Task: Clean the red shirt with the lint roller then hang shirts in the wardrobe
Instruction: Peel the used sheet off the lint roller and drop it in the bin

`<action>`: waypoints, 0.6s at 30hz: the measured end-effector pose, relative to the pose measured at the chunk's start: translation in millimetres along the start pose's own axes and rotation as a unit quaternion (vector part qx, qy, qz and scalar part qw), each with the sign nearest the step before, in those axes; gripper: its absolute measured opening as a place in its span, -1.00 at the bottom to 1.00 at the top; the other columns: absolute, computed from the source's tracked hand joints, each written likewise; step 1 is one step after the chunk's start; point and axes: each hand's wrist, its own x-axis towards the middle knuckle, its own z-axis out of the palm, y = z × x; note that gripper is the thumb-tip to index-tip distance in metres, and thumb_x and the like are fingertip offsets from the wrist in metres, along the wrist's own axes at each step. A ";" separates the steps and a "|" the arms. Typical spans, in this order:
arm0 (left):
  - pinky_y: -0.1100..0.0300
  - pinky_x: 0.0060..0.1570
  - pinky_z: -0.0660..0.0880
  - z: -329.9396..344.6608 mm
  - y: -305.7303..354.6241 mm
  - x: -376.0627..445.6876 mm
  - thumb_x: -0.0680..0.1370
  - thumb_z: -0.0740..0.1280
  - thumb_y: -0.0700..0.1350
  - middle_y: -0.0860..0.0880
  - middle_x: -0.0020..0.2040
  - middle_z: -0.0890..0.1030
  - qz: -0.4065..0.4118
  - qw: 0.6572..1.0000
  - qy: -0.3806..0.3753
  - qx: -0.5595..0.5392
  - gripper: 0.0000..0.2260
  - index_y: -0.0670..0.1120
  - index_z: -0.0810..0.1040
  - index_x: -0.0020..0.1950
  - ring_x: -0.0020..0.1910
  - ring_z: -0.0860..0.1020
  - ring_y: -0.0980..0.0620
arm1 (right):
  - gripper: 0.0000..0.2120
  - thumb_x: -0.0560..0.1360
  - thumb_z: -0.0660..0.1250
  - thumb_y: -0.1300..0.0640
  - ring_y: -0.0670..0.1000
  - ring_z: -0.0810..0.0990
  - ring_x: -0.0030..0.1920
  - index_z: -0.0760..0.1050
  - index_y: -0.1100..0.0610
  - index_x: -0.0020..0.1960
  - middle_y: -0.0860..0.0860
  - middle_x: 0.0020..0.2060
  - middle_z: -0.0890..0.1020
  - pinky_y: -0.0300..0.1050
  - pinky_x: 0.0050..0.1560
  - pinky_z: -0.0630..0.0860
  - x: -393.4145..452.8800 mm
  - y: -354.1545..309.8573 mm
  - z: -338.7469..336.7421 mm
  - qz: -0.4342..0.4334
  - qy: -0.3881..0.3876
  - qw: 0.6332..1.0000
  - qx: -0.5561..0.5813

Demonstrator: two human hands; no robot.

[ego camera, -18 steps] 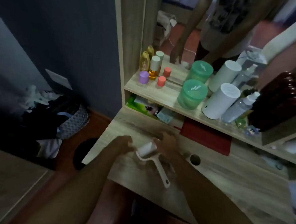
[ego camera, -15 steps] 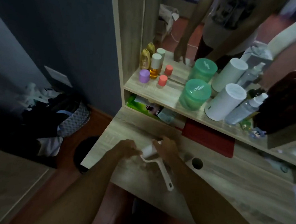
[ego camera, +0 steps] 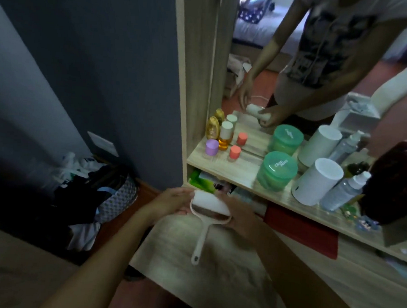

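Note:
A white lint roller (ego camera: 210, 204) with a pale handle hangs above the wooden desk (ego camera: 214, 268), its handle pointing down toward me. My left hand (ego camera: 171, 200) holds the roller's left end. My right hand (ego camera: 238, 215) grips the right end of the roller and its frame. A folded red cloth (ego camera: 302, 229) lies in the gap under the shelf, to the right of my hands; I cannot tell whether it is the red shirt. No wardrobe is in view.
A wooden shelf (ego camera: 232, 170) above the desk carries small bottles (ego camera: 225, 137), a green tub (ego camera: 276, 170), a white cylinder (ego camera: 316, 184), a spray bottle (ego camera: 344, 190) and a dark red jar (ego camera: 395, 189). A mirror stands behind it. A laundry pile (ego camera: 88, 189) lies on the floor at left.
Both hands have lifted the lint roller off the desk and turned it, so its handle now hangs down toward me. The view has shifted slightly.

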 end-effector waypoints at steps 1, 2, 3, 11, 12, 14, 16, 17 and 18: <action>0.14 -0.03 0.57 -5.8 12.4 -4.4 0.57 0.31 -0.04 -0.14 0.05 0.67 0.015 1.000 0.000 -0.004 -0.80 -0.06 0.63 0.13 -0.04 0.64 -0.01 | -0.72 0.58 0.28 0.05 0.01 0.62 -0.15 0.50 0.20 0.20 0.13 0.02 0.61 -0.15 -0.25 0.61 -9.0 -14.6 5.9 -0.010 -0.021 1.000 0.020; 0.10 0.02 0.57 -10.6 26.1 -9.5 0.57 0.31 -0.06 -0.15 0.04 0.67 0.032 0.999 0.002 -0.006 -0.80 -0.08 0.64 0.12 -0.05 0.63 -0.02 | -0.79 0.57 0.29 0.09 0.02 0.61 -0.17 0.51 0.19 0.12 0.13 -0.04 0.61 -0.17 -0.29 0.61 -17.0 -27.3 10.9 -0.023 -0.038 0.998 0.044; 0.13 0.01 0.56 -15.2 40.4 -14.8 0.58 0.31 -0.08 -0.14 0.01 0.67 0.051 0.999 0.006 0.008 -0.81 -0.10 0.63 0.12 -0.08 0.63 0.00 | -0.83 0.54 0.34 0.11 0.04 0.61 -0.20 0.53 0.19 0.05 0.16 -0.08 0.61 -0.18 -0.32 0.62 -23.9 -38.9 14.7 -0.046 -0.045 0.996 0.059; 0.21 -0.03 0.60 -36.9 117.2 -48.9 0.57 0.31 -0.11 -0.15 0.00 0.65 0.154 0.976 0.000 0.154 -0.79 -0.15 0.59 0.16 -0.07 0.63 -0.01 | -0.51 0.34 0.50 -0.13 -0.02 0.58 -0.03 0.43 -0.02 0.18 -0.05 0.01 0.57 -0.19 -0.15 0.49 -59.4 -101.0 32.6 -0.251 -0.008 0.884 -0.396; 0.16 0.00 0.60 -36.0 122.0 -52.8 0.56 0.33 -0.11 -0.17 0.03 0.65 0.166 0.970 -0.007 0.177 -0.78 -0.16 0.59 0.16 -0.04 0.64 -0.06 | -0.52 0.36 0.48 -0.11 -0.03 0.55 -0.04 0.41 -0.02 0.19 -0.06 0.00 0.56 -0.21 -0.17 0.46 -63.2 -104.1 38.2 -0.273 -0.008 0.862 -0.427; 0.03 0.06 0.60 -30.5 130.1 -58.9 0.52 0.36 -0.05 -0.18 -0.02 0.66 0.195 0.955 -0.004 0.225 -0.78 -0.10 0.61 0.11 -0.01 0.64 -0.14 | -0.63 0.44 0.42 -0.06 -0.03 0.54 -0.07 0.40 -0.01 0.17 -0.05 -0.04 0.56 -0.25 -0.24 0.39 -67.6 -105.6 48.6 -0.316 -0.005 0.840 -0.442; -0.01 0.01 0.58 -25.2 136.6 -63.9 0.42 0.33 0.03 -0.12 -0.14 0.66 0.217 0.929 0.031 0.300 -0.74 -0.02 0.60 0.06 -0.09 0.65 -0.11 | -0.71 0.48 0.36 -0.07 -0.03 0.54 -0.09 0.43 -0.01 0.15 -0.04 -0.05 0.59 -0.24 -0.25 0.38 -72.2 -107.6 54.5 -0.340 0.019 0.834 -0.434; -0.01 -0.02 0.57 -23.4 138.5 -65.9 0.39 0.31 0.04 -0.09 -0.18 0.66 0.225 0.918 0.049 0.324 -0.72 -0.01 0.58 0.05 -0.13 0.64 -0.08 | -0.71 0.49 0.34 -0.10 -0.04 0.54 -0.10 0.44 -0.02 0.15 -0.04 -0.04 0.61 -0.21 -0.24 0.41 -73.5 -109.1 55.5 -0.346 0.030 0.830 -0.436; 0.00 -0.04 0.57 -21.9 139.9 -67.8 0.39 0.30 0.03 -0.08 -0.18 0.65 0.234 0.911 0.062 0.334 -0.71 -0.02 0.57 0.06 -0.16 0.63 -0.05 | -0.70 0.48 0.33 -0.14 -0.04 0.55 -0.09 0.45 -0.04 0.14 -0.05 -0.05 0.62 -0.17 -0.21 0.44 -73.7 -110.5 55.2 -0.353 0.039 0.823 -0.443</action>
